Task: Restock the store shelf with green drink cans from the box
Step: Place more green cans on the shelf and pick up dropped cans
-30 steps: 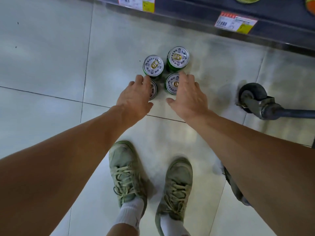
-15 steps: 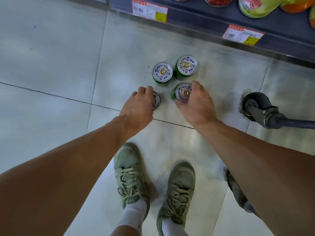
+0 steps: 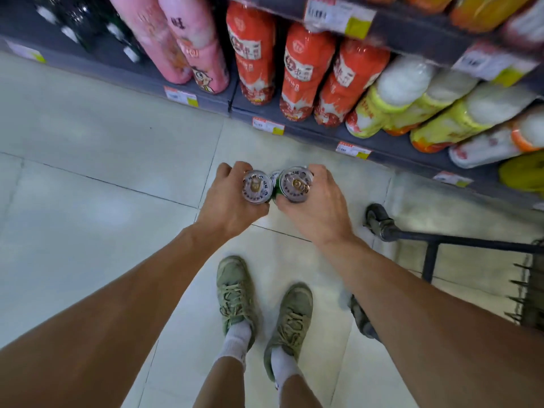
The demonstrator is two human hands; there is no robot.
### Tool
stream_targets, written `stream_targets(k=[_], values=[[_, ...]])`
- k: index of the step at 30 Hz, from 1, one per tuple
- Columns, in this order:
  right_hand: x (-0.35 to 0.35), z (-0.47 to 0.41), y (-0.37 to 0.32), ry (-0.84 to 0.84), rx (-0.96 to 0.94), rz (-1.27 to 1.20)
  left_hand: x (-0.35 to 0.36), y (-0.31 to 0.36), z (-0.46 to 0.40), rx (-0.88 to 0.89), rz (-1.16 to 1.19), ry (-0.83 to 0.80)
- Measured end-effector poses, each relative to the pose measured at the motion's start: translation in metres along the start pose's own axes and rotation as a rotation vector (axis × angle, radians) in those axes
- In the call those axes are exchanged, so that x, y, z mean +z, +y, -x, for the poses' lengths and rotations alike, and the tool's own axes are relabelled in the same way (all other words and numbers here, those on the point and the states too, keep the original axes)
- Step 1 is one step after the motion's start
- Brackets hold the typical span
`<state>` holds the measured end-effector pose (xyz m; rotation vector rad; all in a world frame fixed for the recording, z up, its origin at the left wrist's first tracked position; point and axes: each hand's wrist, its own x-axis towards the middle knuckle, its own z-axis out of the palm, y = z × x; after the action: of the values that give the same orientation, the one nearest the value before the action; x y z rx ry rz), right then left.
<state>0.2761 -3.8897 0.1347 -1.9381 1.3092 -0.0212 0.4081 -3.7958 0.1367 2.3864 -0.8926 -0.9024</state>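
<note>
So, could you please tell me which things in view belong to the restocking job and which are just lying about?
Part of the job:
- left hand, gripping a green can
- right hand, gripping a second green can
- a third can top, glimpsed between them; who holds it is unclear

Just about:
- red bottles and pink bottles on the shelf
- cart wheel

I had only the one head-worn wide-angle view. It looked steeply down from standing height over both forearms to the shoes (image 3: 235, 293) and pale floor tiles (image 3: 88, 201), tipped forward enough to catch the lower shelf (image 3: 294, 134) ahead. The hands sat close, near mid-frame; the edges bowed.
</note>
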Motion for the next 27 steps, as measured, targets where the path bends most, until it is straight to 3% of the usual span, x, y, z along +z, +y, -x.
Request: stream_targets(k=[5, 13, 20, 27], values=[[-0.085, 0.036, -0.064, 0.034, -0.071, 0.043, -0.078, 0.059, 0.037, 0.038, 0.148, 0.076], [-0.219, 0.104, -0.156, 0.029, -0.091, -0.153, -0.201, 0.166, 0.113, 0.052, 0.423, 0.062], [-0.321, 0.173, -0.234, 0.048, -0.131, -0.245, -0.296, 0.247, 0.177, 0.106, 0.41, 0.005], [-0.382, 0.209, -0.297, 0.152, -0.245, -0.282, -0.369, 0.3, 0.219, 0.185, 0.419, 0.111]])
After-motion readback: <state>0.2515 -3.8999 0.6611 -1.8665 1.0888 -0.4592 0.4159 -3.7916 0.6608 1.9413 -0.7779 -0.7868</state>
